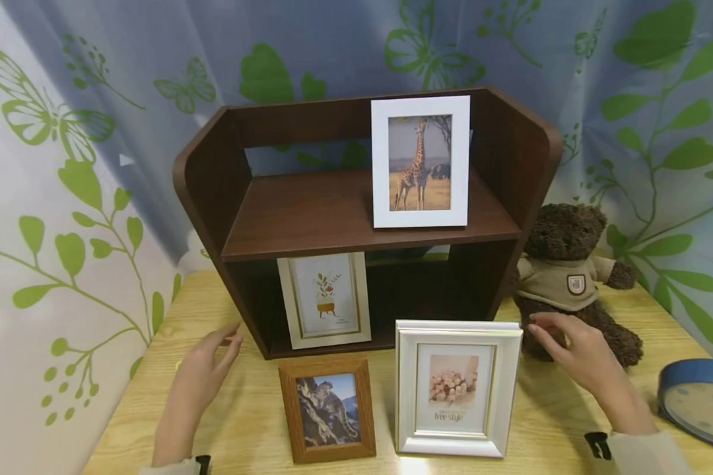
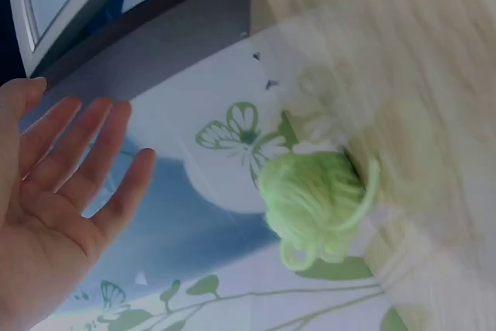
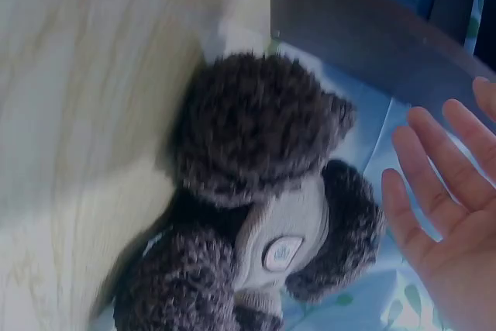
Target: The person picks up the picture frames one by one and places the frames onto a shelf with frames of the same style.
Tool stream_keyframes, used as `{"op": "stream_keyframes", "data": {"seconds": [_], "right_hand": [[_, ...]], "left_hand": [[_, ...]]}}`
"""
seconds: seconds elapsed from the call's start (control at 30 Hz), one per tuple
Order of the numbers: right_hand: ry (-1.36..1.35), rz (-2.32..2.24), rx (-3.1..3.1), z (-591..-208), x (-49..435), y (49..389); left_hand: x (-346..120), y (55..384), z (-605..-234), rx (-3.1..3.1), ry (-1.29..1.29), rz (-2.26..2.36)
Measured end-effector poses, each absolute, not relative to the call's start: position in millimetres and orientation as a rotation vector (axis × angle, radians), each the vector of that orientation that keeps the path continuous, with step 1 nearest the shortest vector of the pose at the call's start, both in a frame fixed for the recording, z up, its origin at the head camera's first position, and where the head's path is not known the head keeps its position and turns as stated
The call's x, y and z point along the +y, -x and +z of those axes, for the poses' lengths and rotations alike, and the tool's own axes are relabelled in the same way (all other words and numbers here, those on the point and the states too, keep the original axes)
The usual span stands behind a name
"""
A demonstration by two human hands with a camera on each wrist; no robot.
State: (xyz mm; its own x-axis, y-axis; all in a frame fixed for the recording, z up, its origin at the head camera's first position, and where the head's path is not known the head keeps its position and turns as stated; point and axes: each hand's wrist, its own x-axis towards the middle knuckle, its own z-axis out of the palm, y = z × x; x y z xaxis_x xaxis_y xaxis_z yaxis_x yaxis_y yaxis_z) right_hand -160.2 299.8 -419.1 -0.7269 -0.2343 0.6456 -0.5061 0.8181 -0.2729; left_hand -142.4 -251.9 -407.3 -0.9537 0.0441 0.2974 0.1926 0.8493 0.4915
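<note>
Left hand [image 1: 204, 363] spread beside dark brown wooden shelf [image 1: 356, 211], right hand [image 1: 576, 353] relaxed (holding nothing) near upright white picture frame [image 1: 454, 389], light wooden tabletop [image 1: 243, 422]

Four frames: giraffe frame [image 1: 420, 161], plant frame [image 1: 325, 300], brown frame [image 1: 327, 409], white frame [image 1: 456, 389]. One shelf [image 1: 333, 218], one bear [image 1: 567, 277], one clock [image 1: 701, 401], one yarn ball [image 2: 314, 203], two hands.
</note>
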Motion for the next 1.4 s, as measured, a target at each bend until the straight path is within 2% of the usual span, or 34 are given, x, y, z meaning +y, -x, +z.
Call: {"op": "stream_keyframes", "data": {"seconds": [0.47, 0.83, 1.17, 1.4], "right_hand": [[-0.585, 0.77, -2.384, -416.7, 272.3, 132.4], [-0.586, 0.907, -2.416, -420.8, 252.4, 108.8], [-0.377, 1.001, -2.614, -429.8, 239.6, 93.6], [-0.393, 1.292, -2.531, -440.3, 238.2, 85.6]], "left_hand": [[-237.8, 166.4, -407.1, -2.199, 0.292, -0.745], [-228.6, 177.9, -408.6, -2.134, 0.247, -0.875], [-223.5, 174.7, -416.5, -2.128, 0.211, -1.036], [-221.9, 175.7, -418.6, -2.127, 0.245, -1.02]]}}
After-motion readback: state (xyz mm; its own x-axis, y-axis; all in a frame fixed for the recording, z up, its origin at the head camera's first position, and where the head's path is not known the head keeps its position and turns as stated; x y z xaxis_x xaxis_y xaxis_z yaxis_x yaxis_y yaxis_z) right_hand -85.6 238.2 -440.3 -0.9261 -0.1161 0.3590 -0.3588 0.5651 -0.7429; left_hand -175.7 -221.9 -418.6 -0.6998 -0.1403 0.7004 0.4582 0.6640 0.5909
